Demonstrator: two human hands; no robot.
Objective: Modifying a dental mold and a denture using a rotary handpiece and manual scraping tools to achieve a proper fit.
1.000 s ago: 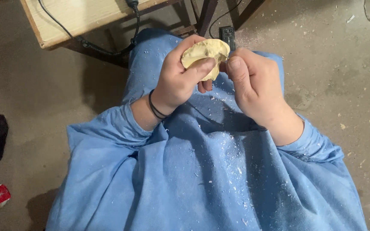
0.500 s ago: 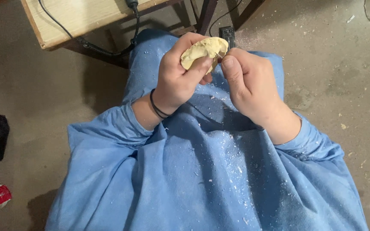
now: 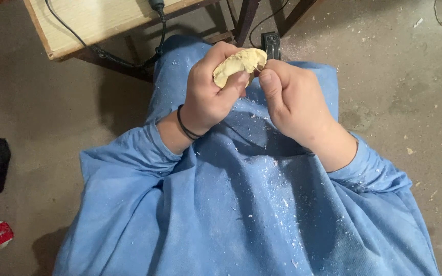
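**Pale carved piece held over the lap**

A pale, cream-coloured carved piece [image 3: 240, 63] was held above the lap, in front of the table [image 3: 93, 23] edge. The left hand [image 3: 212, 92] was closed around its lower side, thumb pressed to its face; a black band [image 3: 186, 125] was worn at that wrist. The right hand [image 3: 295, 97] was curled shut, thumb against the piece's right end; whether a tool was gripped in it could not be told. White shavings were scattered over the blue garment [image 3: 241, 204]. A black cable [image 3: 124, 56] was draped from the table.
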